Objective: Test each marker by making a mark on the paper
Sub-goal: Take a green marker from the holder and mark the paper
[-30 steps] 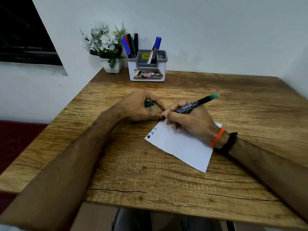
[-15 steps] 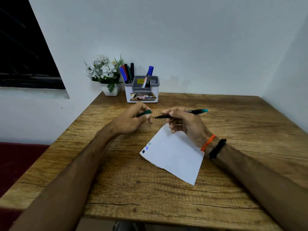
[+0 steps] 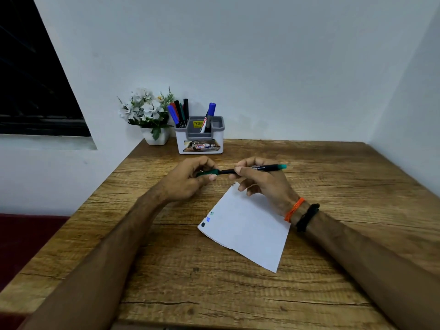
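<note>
A white sheet of paper (image 3: 247,231) lies on the wooden table (image 3: 333,270), with small green, blue and dark marks near its left corner. My right hand (image 3: 260,181) grips a black marker (image 3: 267,167) with a teal end, held level above the paper's far edge. My left hand (image 3: 190,179) pinches the green cap (image 3: 209,172), which sits over the marker's tip end. Several other markers (image 3: 179,113) stand in the left part of a white and grey holder (image 3: 200,139), and one blue-capped marker (image 3: 208,117) stands in its middle.
A small white pot of white flowers (image 3: 148,115) stands left of the holder at the table's back left corner. Walls close the table at the back and right. A dark window (image 3: 31,79) is at the left.
My right hand lifted the marker off the paper and turned it level. My left hand brought the green cap up to the marker's tip. The camera tilted up.
</note>
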`<state>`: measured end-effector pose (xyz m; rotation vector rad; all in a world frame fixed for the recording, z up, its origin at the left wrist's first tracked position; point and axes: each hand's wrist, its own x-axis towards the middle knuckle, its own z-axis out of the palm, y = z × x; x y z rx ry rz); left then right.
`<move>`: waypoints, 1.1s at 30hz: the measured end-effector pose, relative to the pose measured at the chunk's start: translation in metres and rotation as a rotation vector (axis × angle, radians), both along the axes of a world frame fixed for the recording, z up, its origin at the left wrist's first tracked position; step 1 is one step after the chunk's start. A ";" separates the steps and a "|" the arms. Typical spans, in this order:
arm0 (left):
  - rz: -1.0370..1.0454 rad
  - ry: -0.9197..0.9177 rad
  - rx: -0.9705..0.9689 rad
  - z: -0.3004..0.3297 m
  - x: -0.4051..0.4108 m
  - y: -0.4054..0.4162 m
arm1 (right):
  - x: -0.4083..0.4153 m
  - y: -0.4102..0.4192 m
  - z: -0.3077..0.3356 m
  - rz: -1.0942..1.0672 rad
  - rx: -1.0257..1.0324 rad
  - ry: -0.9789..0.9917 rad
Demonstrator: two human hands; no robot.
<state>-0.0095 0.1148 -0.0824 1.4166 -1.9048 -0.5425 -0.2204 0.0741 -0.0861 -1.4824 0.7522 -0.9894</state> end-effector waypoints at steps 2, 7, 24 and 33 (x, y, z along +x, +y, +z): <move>-0.009 -0.006 -0.007 -0.001 0.001 -0.001 | 0.002 0.000 -0.001 0.001 -0.014 0.006; -0.041 0.062 -0.006 0.000 0.001 0.000 | 0.001 0.000 -0.004 -0.012 -0.064 -0.001; 0.021 0.272 -0.136 -0.002 -0.005 -0.003 | 0.008 -0.002 -0.011 -0.019 -0.442 0.081; 0.078 0.226 -0.153 -0.004 -0.010 -0.005 | 0.011 -0.004 -0.008 -0.025 -0.523 0.072</move>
